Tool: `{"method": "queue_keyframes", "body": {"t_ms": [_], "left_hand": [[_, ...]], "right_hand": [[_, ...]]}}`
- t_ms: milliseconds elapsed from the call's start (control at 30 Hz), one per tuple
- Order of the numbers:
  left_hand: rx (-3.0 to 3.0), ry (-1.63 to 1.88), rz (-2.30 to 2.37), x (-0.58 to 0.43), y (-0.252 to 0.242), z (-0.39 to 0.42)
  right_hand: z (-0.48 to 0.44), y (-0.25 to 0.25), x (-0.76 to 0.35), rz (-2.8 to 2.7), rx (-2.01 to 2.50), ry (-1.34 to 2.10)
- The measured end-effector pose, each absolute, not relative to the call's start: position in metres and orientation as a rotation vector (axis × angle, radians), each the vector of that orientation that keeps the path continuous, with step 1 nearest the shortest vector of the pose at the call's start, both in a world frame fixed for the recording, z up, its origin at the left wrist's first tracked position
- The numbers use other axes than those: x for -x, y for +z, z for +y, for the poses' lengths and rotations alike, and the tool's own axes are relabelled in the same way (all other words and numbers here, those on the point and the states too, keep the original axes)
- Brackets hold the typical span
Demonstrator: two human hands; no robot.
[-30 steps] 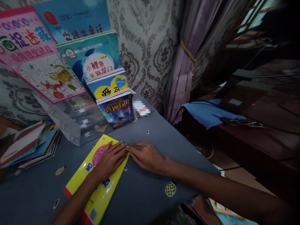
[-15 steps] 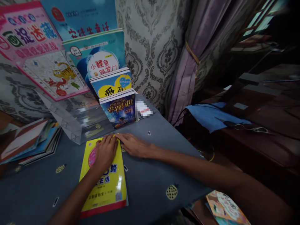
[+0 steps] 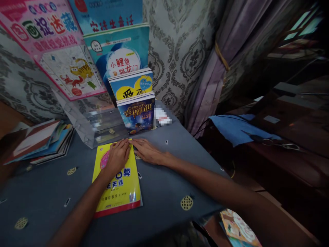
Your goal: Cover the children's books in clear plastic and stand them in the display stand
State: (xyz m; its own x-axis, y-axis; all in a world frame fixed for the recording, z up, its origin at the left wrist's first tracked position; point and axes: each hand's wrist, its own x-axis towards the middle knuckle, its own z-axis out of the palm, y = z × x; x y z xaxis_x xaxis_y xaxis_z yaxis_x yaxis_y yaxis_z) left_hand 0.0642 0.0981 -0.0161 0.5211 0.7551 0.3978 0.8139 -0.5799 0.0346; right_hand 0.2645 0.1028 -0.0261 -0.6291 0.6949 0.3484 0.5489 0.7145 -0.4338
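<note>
The yellow book [image 3: 120, 193] lies flat on the gray-blue cloth [image 3: 163, 192], lower middle of the frame, top edge toward the clear rack [image 3: 83, 129] left of centre. The left hand [image 3: 119, 156] isn't gripping anything, just laid over the upper cover, fingers together. The right hand [image 3: 147, 151] has its fingertips at the book's top right corner; honestly can't tell if they're pinching the edge or only resting there. My take: press lightly and evenly with the left palm so the cover doesn't skate on the cloth, and nudge that corner gently with the right. Don't jab, paper corners probably crease easily. Mind the dark blue book [image 3: 138, 116] near centre, too.
</note>
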Motion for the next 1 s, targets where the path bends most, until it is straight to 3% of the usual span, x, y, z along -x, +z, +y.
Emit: {"method": "queue_keyframes", "body": {"t_ms": [533, 1000], "left_hand": [[2.686, -0.423, -1.463, -0.06, -0.01, 0.094], [2.83, -0.543, -1.321, -0.057, -0.009, 0.09]], "right_hand": [[0.071, -0.021, -0.271, -2.435, 0.903, 0.448], [0.031, -0.018, -0.278, -2.389, 0.841, 0.59]]}}
